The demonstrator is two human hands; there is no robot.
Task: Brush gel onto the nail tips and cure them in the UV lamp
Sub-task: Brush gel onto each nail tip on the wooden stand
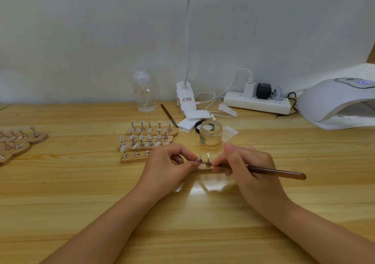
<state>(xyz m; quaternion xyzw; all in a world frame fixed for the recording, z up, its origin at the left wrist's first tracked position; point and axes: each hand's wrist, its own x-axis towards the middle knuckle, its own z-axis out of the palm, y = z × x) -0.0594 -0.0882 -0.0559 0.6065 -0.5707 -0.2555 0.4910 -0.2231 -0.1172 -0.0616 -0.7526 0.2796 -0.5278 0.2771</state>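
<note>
Pinching a nail tip [199, 159], left hand [168, 163]; right hand [248, 167] grips brush [278, 172]; labels unreadable.

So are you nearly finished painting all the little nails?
Not yet. The left hand pinches one nail tip on its stand while the right hand holds the brush to it. Many tips wait on the wooden bases; whether those are coated, I cannot tell. Curing in the UV lamp is left.
</note>
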